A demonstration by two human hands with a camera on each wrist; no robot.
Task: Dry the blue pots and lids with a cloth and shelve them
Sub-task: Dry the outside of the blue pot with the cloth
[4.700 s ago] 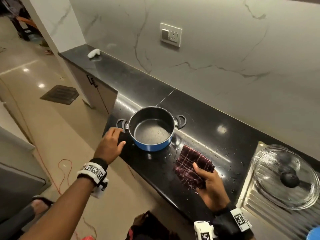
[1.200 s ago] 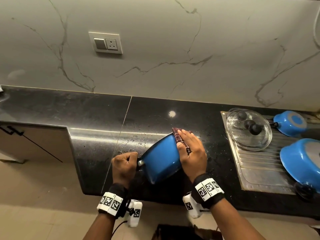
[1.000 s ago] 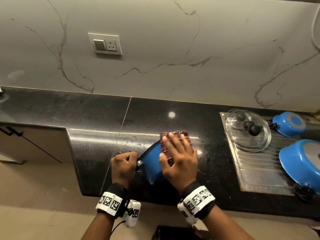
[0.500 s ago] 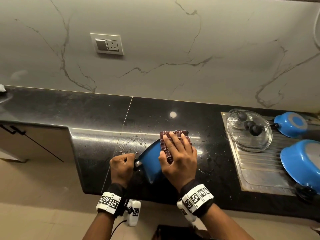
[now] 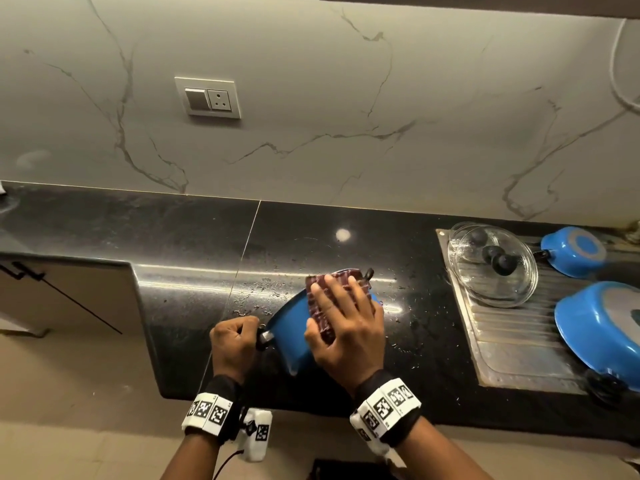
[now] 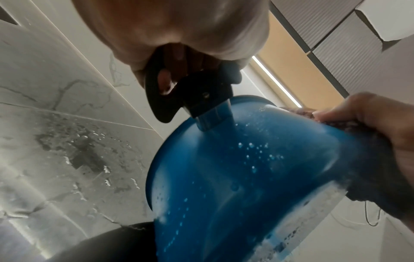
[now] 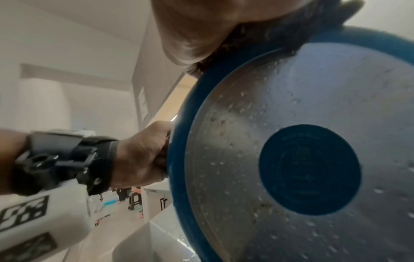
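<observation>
A blue pot (image 5: 291, 320) is tipped on its side over the wet black counter, its base toward me. Water drops still cover its wall (image 6: 246, 177) and its grey base (image 7: 291, 159). My left hand (image 5: 235, 341) grips the pot's near black handle (image 6: 161, 99). My right hand (image 5: 346, 317) lies spread over the pot's upper side and presses a dark red checked cloth (image 5: 318, 299) flat against it. The far handle (image 5: 369, 273) pokes out beyond the cloth. The pot's inside is hidden.
On the steel draining board (image 5: 512, 348) to the right lie stacked glass lids (image 5: 491, 268) with black knobs, a small upturned blue pan (image 5: 571, 251) and a larger upturned blue pot (image 5: 602, 327). The counter (image 5: 194, 237) runs left along the marble wall, with water drops by the pot.
The pot stood upright earlier; now it is tipped, held by its handle. In the last second my right hand slid the cloth from the pot's right edge onto its upper side.
</observation>
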